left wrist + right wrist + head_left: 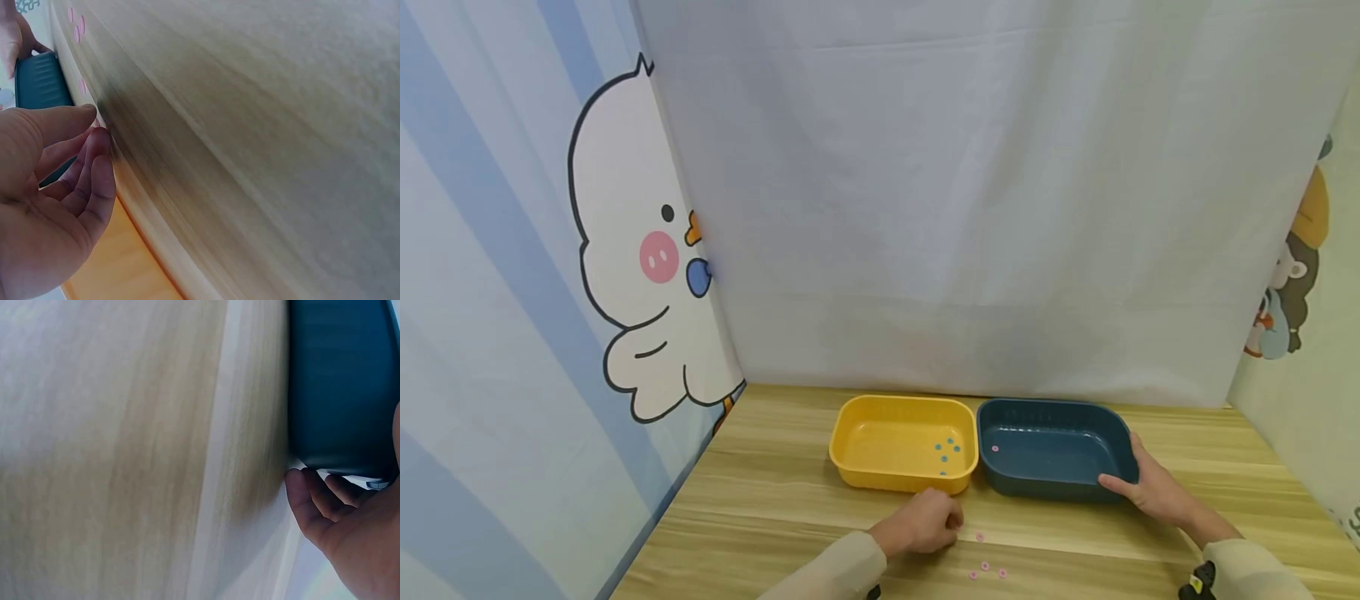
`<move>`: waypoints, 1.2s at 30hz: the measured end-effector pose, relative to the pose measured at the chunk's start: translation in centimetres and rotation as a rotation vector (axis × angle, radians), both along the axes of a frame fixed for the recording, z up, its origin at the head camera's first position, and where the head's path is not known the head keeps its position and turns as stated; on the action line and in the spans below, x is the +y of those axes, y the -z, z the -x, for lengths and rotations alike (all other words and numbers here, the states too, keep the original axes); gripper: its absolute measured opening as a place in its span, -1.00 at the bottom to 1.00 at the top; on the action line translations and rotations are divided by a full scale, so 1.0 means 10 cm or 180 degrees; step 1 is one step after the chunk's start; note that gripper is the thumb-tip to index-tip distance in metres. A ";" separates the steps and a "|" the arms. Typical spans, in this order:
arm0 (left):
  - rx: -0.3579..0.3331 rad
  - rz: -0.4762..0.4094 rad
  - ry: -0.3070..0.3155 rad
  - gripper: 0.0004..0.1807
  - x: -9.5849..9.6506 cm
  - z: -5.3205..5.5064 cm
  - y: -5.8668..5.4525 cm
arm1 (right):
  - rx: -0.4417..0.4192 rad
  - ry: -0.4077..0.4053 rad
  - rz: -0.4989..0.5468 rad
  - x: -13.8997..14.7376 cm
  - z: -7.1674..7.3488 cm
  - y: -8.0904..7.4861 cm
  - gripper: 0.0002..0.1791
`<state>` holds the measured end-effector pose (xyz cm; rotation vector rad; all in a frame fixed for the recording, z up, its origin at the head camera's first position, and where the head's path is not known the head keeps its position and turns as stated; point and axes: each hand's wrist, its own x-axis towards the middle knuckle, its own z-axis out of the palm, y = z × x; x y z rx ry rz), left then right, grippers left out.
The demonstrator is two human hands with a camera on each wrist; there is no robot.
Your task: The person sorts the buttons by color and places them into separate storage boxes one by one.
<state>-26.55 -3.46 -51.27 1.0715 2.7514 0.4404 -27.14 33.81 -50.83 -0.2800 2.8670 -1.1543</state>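
My left hand (925,523) is just in front of the yellow basin (904,481), low over the table. Its thumb and forefinger pinch a small pink ring, mostly hidden by the fingertips. Several pink rings (985,566) lie on the wooden table to the right of that hand. My right hand (1159,492) holds the near right corner of the dark teal basin (1048,489), thumb at the front and fingers (309,503) against the end wall. One pink ring (996,448) lies inside the teal basin. Several blue rings (944,459) lie in the yellow basin's right part.
The two basins stand side by side on the wooden table (760,467), near its back edge. A pale grey curtain (962,208) hangs behind. Printed cloths (497,292) hang at the left and right sides.
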 end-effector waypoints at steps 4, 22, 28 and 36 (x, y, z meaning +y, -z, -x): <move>-0.0109 0.0005 0.0016 -0.94 0.01 0.00 -0.01 | -0.0017 0.0002 0.0000 0.00 0.00 0.01 0.16; -0.0025 0.0062 0.0246 -0.94 0.02 0.02 0.02 | 0.0000 0.0043 -0.0067 0.01 0.01 0.03 0.17; -0.0139 0.0004 0.0234 -0.93 0.02 0.03 0.01 | 0.0004 0.0051 -0.0045 0.01 0.01 0.03 0.17; -0.0200 -0.0006 0.0186 -0.84 0.03 0.04 0.00 | -0.0003 0.0042 -0.0024 0.01 0.02 0.02 0.17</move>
